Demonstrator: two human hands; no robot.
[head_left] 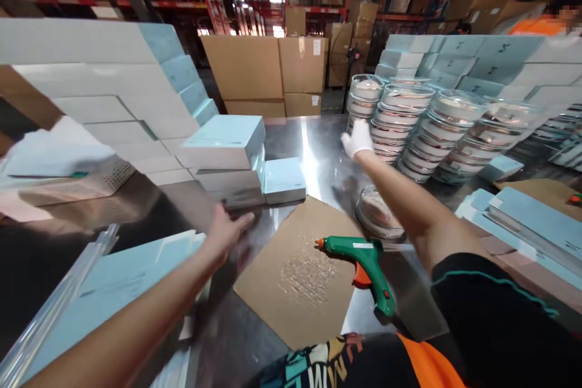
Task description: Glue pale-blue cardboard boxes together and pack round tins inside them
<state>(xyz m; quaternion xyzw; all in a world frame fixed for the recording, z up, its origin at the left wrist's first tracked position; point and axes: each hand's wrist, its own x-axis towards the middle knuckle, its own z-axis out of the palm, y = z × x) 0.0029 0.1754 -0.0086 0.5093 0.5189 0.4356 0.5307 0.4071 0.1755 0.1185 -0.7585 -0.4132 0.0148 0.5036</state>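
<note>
My left hand [226,229], bare, hovers over the metal table [291,133] just in front of some pale blue and white boxes [230,142]. Its thumb and fingers are spread, with nothing held. In a white glove, my right hand [358,139] reaches to the leftmost stack of round glass containers [365,88]. Thumb and fingers look apart there; whether they touch the glass is unclear. Beneath my right forearm sits a single round glass container [378,212]. A green glue gun [359,250] with an orange nozzle lies on a cardboard sheet [266,282] streaked with dried glue.
White and blue boxes [104,91] form a tall wall at left; more boxes [482,57] stand behind the glass stacks. Clear plastic sticks [59,297] lie at lower left. Large cartons [243,66] stand beyond the table. Another person [539,25] is at far right.
</note>
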